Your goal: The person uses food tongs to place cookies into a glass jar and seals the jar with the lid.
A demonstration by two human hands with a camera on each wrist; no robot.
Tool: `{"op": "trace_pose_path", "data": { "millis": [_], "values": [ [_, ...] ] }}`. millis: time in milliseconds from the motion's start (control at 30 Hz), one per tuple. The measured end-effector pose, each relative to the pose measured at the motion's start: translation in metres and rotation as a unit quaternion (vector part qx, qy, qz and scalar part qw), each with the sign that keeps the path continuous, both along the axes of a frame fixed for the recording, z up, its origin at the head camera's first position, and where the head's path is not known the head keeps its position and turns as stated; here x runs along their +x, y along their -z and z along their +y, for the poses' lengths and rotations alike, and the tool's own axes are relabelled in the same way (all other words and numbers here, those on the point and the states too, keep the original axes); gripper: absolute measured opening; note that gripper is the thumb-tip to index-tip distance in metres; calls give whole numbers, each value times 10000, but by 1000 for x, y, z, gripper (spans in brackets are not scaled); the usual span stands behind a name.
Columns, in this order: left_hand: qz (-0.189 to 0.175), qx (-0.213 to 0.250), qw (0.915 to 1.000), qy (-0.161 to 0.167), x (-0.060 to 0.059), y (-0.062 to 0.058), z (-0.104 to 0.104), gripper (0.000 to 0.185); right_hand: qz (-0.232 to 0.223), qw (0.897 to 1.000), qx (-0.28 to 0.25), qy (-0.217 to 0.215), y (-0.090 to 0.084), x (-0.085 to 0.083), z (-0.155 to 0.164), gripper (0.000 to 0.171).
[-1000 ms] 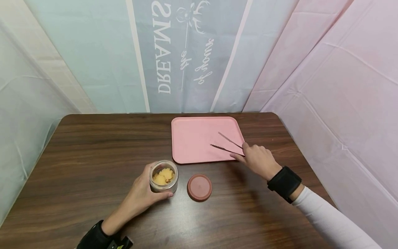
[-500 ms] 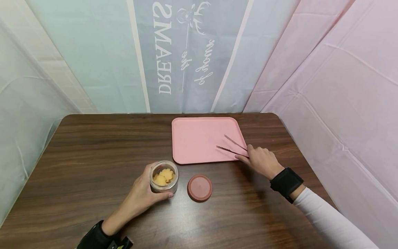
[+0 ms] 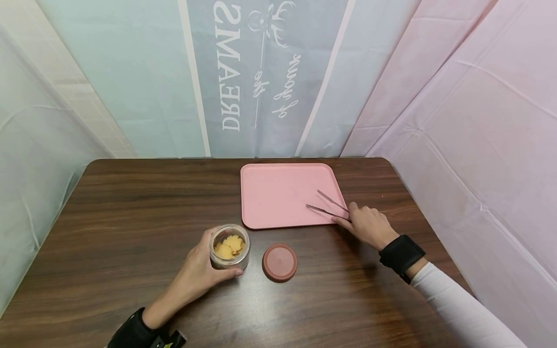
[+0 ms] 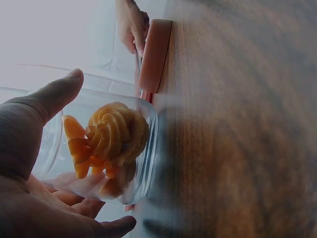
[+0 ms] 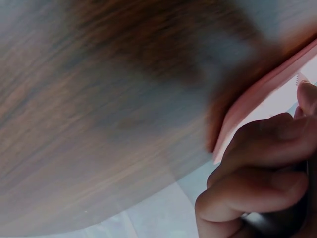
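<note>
My left hand (image 3: 204, 263) holds a clear glass jar (image 3: 242, 261) around its side, thumb on the near side and fingers on the far side. Inside the jar are yellow cookies (image 3: 229, 246); the left wrist view shows one with piped swirls (image 4: 111, 131). My right hand (image 3: 369, 223) grips a pair of metal tongs (image 3: 324, 210) over the right side of a pink tray (image 3: 274, 193). The two tips of the tongs stand apart, with nothing between them. In the right wrist view curled fingers (image 5: 257, 193) wrap the dark handle end.
A round reddish-brown lid (image 3: 279, 262) lies on the wooden table (image 3: 152, 208), right of the jar and in front of the tray. The tray sits near the table's far edge. Printed cloth (image 3: 152, 96) hangs behind the table and pink cloth (image 3: 478, 145) along its right side.
My right hand has shifted to the right and slightly nearer with the tongs, whose tips moved from the tray's middle toward its right edge. The left hand and jar stay put.
</note>
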State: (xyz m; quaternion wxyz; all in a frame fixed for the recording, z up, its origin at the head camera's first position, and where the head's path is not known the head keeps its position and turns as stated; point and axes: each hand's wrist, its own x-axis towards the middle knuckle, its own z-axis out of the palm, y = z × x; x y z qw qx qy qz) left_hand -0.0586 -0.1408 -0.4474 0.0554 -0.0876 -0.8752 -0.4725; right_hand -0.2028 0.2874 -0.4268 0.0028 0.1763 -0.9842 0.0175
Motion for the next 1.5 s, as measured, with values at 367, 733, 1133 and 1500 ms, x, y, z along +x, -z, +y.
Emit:
{"op": "trace_pose_path", "data": {
  "millis": [367,733,1133,1500],
  "values": [
    [2,-6,10000,-12,0,0,-1,100,-414,9986,-74,307,8,-6,9,65],
    [42,16,10000,28,0,1,0,100,-357,9987,-91,350,18,-9,14,67],
    [68,24,10000,37,-1,2,-2,101,482,9985,236,136,22,-4,11,67],
    [53,28,10000,34,-1,2,-2,101,956,9951,271,8,24,1,8,66]
  ]
}}
